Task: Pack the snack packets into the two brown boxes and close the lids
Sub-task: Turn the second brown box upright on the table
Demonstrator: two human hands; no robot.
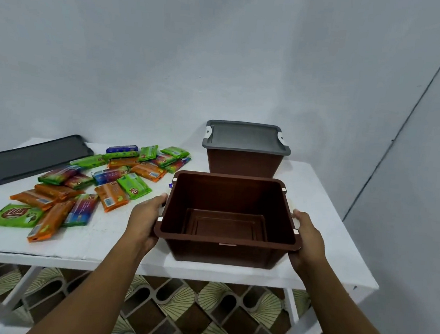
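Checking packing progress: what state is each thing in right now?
Near box: open, empty, held at both sides.
Far box: closed.
Loose lid: lying flat on table.
Packets: scattered on table, unpacked.
Left hand: grips near box.
Right hand: grips near box.

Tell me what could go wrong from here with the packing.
1. The left hand and right hand hold the open box close to the front edge of the table; pulled nearer, it might tip off.
2. The packets lie scattered and overlapping; those near the left edge could get knocked off.
3. The rear box has its lid on, so nothing can go in it yet.
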